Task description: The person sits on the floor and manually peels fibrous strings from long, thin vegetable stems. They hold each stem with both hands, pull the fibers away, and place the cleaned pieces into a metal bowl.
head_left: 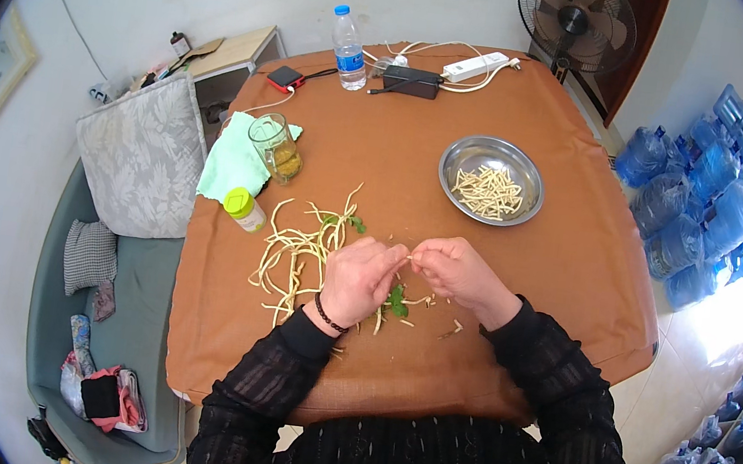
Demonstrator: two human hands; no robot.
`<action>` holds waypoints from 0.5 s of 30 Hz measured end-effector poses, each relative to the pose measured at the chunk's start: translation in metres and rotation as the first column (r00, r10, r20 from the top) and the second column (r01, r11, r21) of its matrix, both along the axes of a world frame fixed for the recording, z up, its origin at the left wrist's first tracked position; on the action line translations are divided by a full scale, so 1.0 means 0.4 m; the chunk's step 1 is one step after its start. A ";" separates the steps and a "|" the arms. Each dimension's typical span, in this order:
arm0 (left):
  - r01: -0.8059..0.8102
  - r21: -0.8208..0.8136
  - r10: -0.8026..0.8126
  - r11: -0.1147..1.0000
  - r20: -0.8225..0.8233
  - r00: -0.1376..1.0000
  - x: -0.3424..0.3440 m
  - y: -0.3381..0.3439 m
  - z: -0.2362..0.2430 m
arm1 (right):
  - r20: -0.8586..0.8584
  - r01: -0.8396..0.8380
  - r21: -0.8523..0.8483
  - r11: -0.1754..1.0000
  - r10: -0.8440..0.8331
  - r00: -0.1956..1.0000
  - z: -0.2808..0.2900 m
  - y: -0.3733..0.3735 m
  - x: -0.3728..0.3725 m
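Observation:
My left hand [357, 279] and my right hand [458, 270] meet over the brown table, their fingertips pinched together on a pale long bean. Most of that bean is hidden by the fingers. Whole pale long beans [281, 247] lie in a loose, curling pile beside and under my left hand. Green leaves [397, 301] and short scraps [456, 328] are strewn below the hands. Beyond my right hand stands a round steel bowl [448, 184] with many short cut bean pieces [488, 192] in it.
On the brown table [381, 150] stand a glass mug [273, 141] on a green cloth [230, 159], a lime-capped jar [244, 209], a water bottle [348, 51], a black adapter [411, 81] and a white power strip [475, 67]. Blue water jugs [682, 233] crowd the right; a sofa [141, 296] flanks the left.

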State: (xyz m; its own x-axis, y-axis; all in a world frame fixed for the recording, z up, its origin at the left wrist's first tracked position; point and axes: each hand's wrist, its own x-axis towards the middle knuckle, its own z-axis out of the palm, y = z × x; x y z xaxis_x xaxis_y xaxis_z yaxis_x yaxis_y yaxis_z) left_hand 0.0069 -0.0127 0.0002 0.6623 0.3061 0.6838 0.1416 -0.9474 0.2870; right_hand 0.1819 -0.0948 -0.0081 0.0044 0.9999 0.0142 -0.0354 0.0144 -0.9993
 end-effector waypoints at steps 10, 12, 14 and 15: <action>0.227 0.276 -0.298 0.934 0.251 0.921 -0.011 -0.008 0.020 | -0.820 -0.569 0.003 0.822 0.328 0.470 -0.008 -0.038 -0.021; 0.242 0.185 -0.282 0.952 0.230 0.932 -0.016 -0.014 0.018 | -0.817 -0.613 0.037 0.789 0.377 0.436 0.008 -0.048 -0.021; 0.201 0.018 -0.201 0.979 0.197 0.960 -0.019 -0.013 0.016 | -0.706 -0.436 -0.110 0.893 0.239 0.667 0.060 -0.051 -0.032; 0.154 -0.098 -0.136 0.983 0.168 0.976 -0.013 -0.010 0.017 | -0.630 -0.327 -0.165 0.930 0.156 0.761 0.081 -0.048 -0.032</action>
